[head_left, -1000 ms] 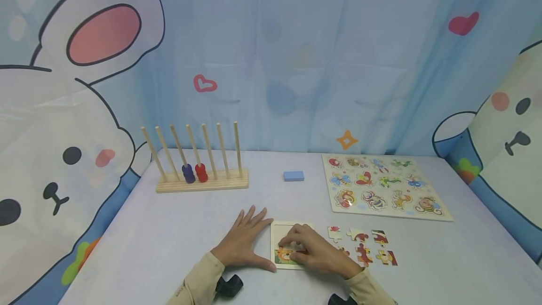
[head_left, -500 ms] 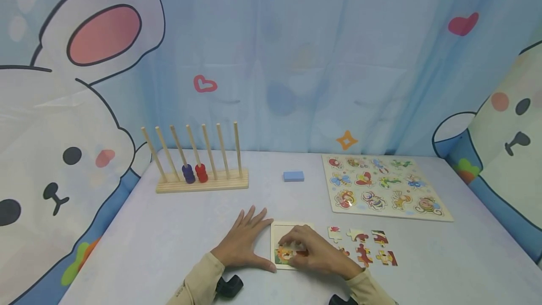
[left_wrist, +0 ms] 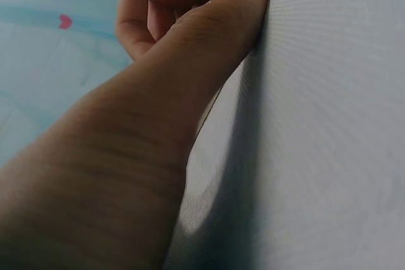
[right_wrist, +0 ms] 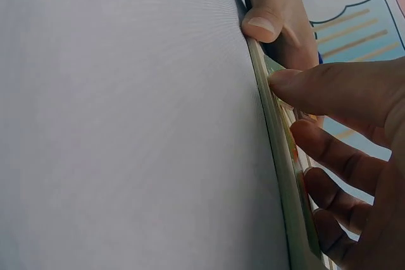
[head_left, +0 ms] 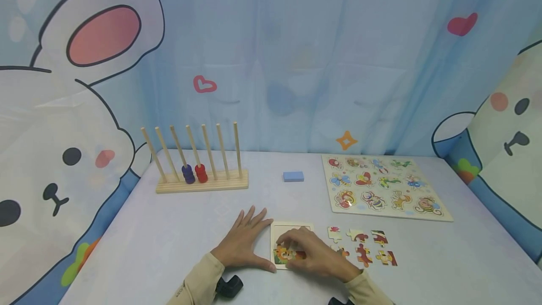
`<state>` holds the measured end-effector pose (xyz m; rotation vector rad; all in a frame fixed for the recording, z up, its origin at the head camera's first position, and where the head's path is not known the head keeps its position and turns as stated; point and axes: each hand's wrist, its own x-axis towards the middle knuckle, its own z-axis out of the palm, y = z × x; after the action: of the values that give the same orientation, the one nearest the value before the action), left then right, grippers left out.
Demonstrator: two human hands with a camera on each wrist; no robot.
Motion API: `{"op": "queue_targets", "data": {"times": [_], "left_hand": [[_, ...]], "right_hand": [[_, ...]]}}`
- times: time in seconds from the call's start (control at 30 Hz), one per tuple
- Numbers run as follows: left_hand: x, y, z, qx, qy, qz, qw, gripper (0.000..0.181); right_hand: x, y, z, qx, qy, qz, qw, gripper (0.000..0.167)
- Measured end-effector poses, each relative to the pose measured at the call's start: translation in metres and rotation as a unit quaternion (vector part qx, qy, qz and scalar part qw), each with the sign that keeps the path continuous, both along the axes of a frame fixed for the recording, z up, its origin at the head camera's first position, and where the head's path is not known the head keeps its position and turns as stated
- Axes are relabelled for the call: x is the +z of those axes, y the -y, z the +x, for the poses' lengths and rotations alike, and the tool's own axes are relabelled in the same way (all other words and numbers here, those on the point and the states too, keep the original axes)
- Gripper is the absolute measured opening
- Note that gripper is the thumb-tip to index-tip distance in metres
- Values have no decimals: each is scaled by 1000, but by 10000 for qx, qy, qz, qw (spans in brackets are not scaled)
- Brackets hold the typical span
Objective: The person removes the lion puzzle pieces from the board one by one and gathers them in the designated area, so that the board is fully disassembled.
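A small square wooden puzzle tray (head_left: pixel 292 224) lies near the front of the table, with lion-picture puzzle pieces (head_left: pixel 280 254) at its lower left. My left hand (head_left: pixel 243 243) rests at the tray's left side, fingers spread, index fingertip by the upper corner and thumb at the lower corner. Over the tray, my right hand (head_left: pixel 316 253) bends its fingers and thumb about a puzzle piece that it partly hides. In the right wrist view the thumb (right_wrist: pixel 294 85) touches near the tray's edge (right_wrist: pixel 278 150), and the other fingertips reach down onto the pieces.
Several loose jigsaw pieces (head_left: pixel 363 254) lie right of the tray. Behind them is an insect-picture board (head_left: pixel 385 187). A blue block (head_left: pixel 293 176) sits farther back, and a wooden peg stand (head_left: pixel 216 182) with blue and red beads is at the back left.
My right hand's thumb has slid slightly left and toward the front, and the lion pieces under the fingers have shifted a little left. My left hand stays where it was.
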<state>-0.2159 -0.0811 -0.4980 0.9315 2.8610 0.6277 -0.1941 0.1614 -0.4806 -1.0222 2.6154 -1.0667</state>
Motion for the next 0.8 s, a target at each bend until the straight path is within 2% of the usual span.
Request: {"op": "queue_targets", "data": {"times": [0.23, 0.53, 0.8], "left_hand": [[0, 0, 0, 15, 3, 10, 10000, 109], [0, 0, 0, 7, 22, 25, 10000, 109], [1, 0, 0, -54, 19, 70, 10000, 109]], "right_hand": [[0, 2, 1, -53, 67, -8, 10000, 42], [-2, 1, 1, 16, -110, -133, 9999, 40], [0, 2, 0, 57, -96, -60, 9999, 39]]}}
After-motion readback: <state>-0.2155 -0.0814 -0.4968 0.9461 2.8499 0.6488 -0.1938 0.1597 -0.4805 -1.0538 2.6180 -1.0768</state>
